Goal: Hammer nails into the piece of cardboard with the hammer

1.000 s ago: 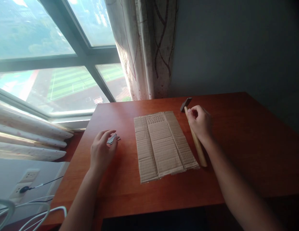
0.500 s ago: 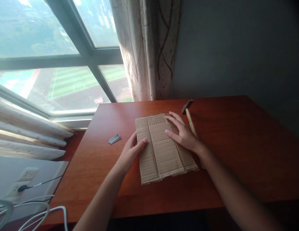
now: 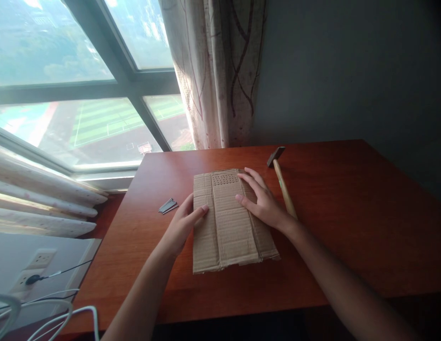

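A flat piece of corrugated cardboard lies over the desk in front of me, with creases running along it. A block of small punched holes shows near its far edge. My left hand grips the left edge, thumb on top, the other fingers partly hidden beside or under it. Spread over the upper right side, my right hand rests its thumb and fingertips on the cardboard. To the right of that hand lies a hammer with a wooden handle. Several nails lie in a small pile left of the cardboard.
The reddish-brown wooden desk meets a dark wall behind. A window and curtains stand at the far left. White cables hang by the lower left corner, near a wall socket with a black plug.
Both hands and the cardboard have shifted slightly left, and the cardboard has turned a little. More of the hammer's handle shows now. The nails and hammer have stayed in place.
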`<state>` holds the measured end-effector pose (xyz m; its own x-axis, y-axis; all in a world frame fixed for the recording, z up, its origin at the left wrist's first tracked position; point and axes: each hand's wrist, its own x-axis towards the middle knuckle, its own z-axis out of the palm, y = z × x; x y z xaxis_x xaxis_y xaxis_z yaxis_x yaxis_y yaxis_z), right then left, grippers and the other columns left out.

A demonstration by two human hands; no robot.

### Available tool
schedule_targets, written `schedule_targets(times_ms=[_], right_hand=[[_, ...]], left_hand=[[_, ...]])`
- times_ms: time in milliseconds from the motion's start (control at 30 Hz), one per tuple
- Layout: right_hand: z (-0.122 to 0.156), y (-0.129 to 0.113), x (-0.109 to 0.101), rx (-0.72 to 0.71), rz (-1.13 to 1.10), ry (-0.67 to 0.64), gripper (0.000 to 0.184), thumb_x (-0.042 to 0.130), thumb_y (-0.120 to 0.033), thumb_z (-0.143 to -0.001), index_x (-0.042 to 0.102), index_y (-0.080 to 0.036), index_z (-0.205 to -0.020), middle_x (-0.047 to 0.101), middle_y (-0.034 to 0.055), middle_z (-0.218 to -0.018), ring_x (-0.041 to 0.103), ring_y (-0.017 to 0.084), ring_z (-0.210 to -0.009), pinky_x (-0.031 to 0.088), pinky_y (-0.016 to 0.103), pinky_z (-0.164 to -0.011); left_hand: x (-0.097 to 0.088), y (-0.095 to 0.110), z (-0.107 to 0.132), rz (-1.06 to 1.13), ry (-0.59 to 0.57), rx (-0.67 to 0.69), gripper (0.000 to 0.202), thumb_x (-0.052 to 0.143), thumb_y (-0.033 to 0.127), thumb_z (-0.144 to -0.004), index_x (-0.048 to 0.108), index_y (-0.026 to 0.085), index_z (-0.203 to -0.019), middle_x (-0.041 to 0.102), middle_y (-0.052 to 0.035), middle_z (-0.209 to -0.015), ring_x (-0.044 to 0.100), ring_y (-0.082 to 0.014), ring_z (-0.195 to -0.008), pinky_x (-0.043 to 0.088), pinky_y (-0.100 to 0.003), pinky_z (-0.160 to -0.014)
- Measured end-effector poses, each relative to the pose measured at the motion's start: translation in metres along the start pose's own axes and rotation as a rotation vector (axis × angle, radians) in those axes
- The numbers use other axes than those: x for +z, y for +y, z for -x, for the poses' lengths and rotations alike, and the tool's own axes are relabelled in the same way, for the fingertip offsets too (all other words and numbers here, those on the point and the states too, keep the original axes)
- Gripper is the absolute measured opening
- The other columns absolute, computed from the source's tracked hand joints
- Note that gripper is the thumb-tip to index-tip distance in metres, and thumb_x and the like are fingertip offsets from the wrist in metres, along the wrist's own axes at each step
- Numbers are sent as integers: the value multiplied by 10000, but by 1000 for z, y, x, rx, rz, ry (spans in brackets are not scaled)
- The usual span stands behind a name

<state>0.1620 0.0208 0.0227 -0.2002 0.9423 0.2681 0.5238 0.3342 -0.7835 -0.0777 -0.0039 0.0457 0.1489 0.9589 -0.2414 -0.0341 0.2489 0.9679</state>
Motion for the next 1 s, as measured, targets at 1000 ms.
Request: schedule_targets(times_ms=[1000], right_hand=[[-18,72,-41,324,631,330,447,562,-443,-884,578,-158,-1228,637,207,-1130,638,376,-994,498,460,-782]], left_hand=[[42,31,-6,-1345,-149,730,464,508,460,-944,571,228,-1340,557,-128,-1439,494,-367,-1292,365,-526,-1046]])
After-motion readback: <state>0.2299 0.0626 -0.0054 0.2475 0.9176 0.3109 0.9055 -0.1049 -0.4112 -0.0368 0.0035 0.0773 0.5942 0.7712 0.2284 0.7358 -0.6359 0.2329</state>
